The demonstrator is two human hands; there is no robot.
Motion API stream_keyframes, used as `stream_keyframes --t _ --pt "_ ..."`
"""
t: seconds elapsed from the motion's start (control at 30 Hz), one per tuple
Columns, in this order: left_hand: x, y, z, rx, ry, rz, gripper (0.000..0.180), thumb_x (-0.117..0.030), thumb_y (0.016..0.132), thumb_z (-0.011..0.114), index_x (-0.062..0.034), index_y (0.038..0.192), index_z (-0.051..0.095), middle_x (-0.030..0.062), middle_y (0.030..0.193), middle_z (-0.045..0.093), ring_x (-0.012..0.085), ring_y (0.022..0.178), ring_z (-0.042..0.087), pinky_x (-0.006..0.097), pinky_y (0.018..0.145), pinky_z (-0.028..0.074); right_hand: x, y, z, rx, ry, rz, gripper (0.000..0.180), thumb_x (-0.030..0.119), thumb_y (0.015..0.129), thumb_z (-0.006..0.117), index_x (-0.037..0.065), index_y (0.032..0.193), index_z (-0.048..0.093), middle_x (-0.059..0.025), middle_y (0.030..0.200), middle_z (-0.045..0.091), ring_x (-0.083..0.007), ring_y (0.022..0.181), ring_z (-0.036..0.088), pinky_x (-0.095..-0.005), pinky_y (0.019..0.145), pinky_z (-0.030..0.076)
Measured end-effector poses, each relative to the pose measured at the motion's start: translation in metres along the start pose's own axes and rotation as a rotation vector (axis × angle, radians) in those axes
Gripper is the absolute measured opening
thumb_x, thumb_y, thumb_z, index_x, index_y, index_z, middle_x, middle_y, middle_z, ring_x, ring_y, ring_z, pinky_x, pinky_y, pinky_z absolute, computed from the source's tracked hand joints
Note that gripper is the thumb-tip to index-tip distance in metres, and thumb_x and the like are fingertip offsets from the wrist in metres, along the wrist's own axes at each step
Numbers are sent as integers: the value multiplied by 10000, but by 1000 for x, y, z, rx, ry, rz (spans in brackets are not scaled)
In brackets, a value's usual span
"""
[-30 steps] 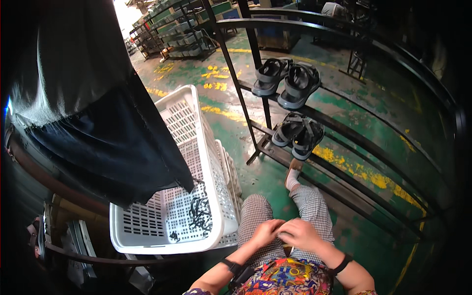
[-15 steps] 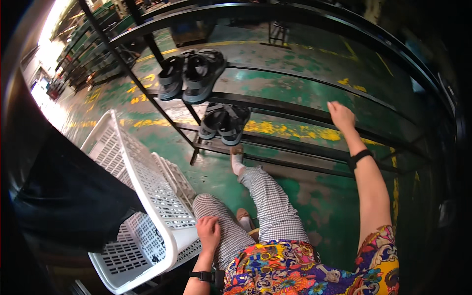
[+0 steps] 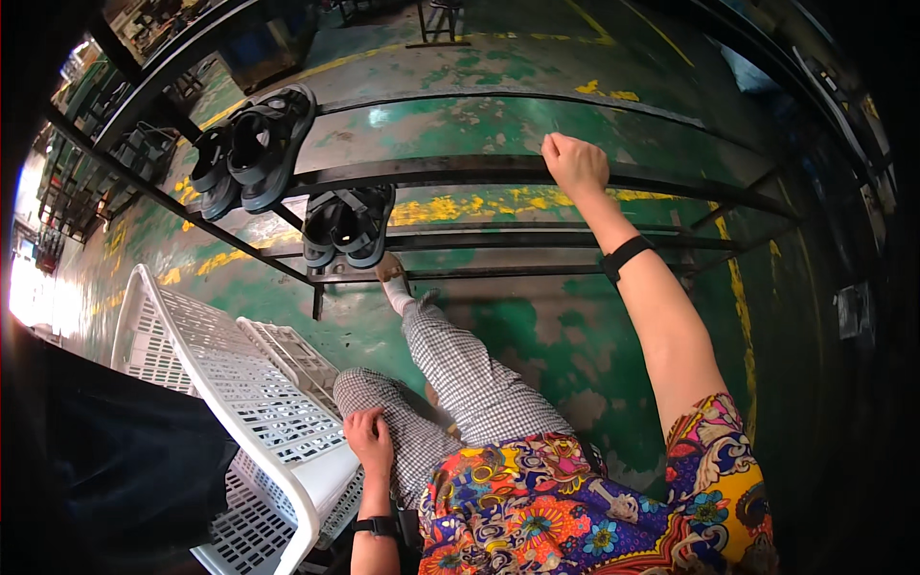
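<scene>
Right hand (image 3: pixel 577 165) stretched out at the upper rail (image 3: pixel 450 172) of a black rack (image 3: pixel 537 240), fingers curled into a loose fist, nothing visible in it, can't tell if actually touching the metal. Left hand (image 3: pixel 369 441) way lower, laid on the left thigh of the checked trousers (image 3: pixel 479 379), fingers loosely bent, can't tell how closed underneath.

Now the sandals: both pairs dark, both well off to the left of the right hand. Upper pair (image 3: pixel 259 158) toward the left end of that same rail, long axis crosswise to it, slanting away to the right. Lower pair (image 3: pixel 350 228) one level down, long axis more straight out from the body, roughly ahead of the left hand. Nearer hand? Honestly too close to call through a fisheye.

Further left, white basket (image 3: pixel 240 383), black cloth (image 3: pixel 125 441) beside it. Underneath everything, green floor (image 3: pixel 537 335) with worn yellow markings.
</scene>
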State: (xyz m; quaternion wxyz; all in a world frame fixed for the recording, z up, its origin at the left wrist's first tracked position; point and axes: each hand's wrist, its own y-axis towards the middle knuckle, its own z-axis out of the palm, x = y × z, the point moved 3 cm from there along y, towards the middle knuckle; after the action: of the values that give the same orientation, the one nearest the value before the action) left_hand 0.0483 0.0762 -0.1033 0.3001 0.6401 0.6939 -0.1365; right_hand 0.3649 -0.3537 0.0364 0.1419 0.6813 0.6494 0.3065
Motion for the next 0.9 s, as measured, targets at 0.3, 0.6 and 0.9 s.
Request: stream_keyframes --t 0.3,0.6,0.9 --pt "7 2 3 -4 63 4 162 -27 732 606 -55 882 659 89 866 627 285 918 539 398 861 400 -1 -5 2 -54 -17 -31 285 312 872 507 135 677 614 -108 678 637 -350 603 609 -458 513 479" --pt "17 -2 -3 -66 56 -24 133 -40 735 615 -80 851 666 70 868 639 279 913 556 402 831 415 -2 -7 0 -30 -25 -52 296 395 917 467 179 823 646 -112 760 646 -371 698 614 -461 557 471" --pt "23 -3 -5 -70 6 -23 143 -46 719 617 -88 846 669 41 854 631 252 899 544 384 803 401 -5 -9 0 61 -81 -73 313 366 953 422 200 885 679 -85 847 670 -336 767 627 -426 604 481"
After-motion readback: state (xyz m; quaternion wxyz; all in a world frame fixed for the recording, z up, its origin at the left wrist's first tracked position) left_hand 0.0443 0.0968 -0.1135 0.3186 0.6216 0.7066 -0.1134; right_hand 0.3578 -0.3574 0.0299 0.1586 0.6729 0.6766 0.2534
